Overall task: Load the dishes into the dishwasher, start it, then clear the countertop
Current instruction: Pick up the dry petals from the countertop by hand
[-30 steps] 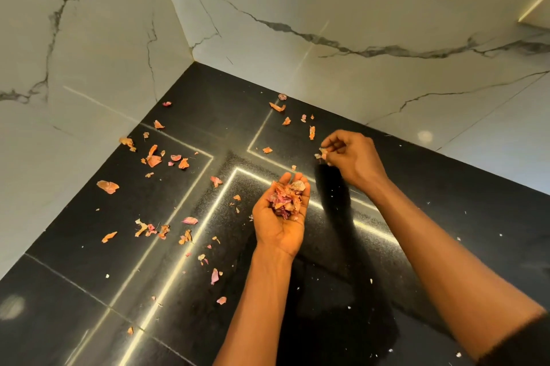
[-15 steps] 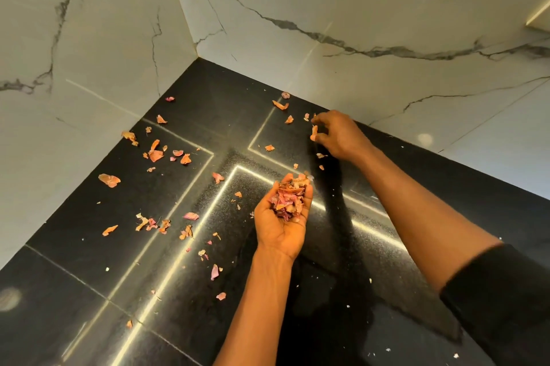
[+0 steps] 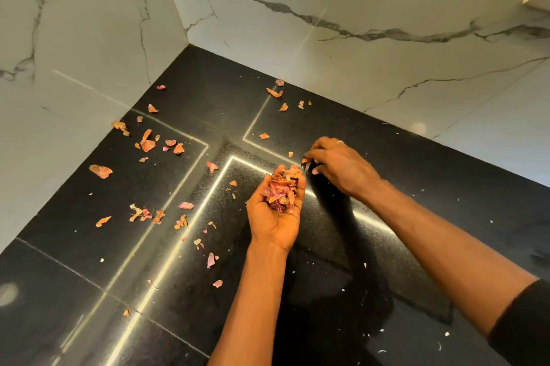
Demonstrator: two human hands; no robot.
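Dry, papery pink-and-orange peel scraps [image 3: 147, 144] lie scattered over the glossy black stone table [image 3: 208, 92], mostly to the left of the fingers and beyond them. The left hand [image 3: 275, 217], palm up, cups a heap of scraps [image 3: 282, 190] in its half-curled fingers. Just right of those fingertips, the right hand [image 3: 336, 166] pinches a small scrap [image 3: 305, 161] between its curled fingers.

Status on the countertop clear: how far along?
Done: a pile of peels sits in the cupped left hand. In hand: the right hand pinches a scrap beside that pile. Left: many loose peels on the black countertop, mostly left side, some by the back wall. Loading steps can't be judged here.
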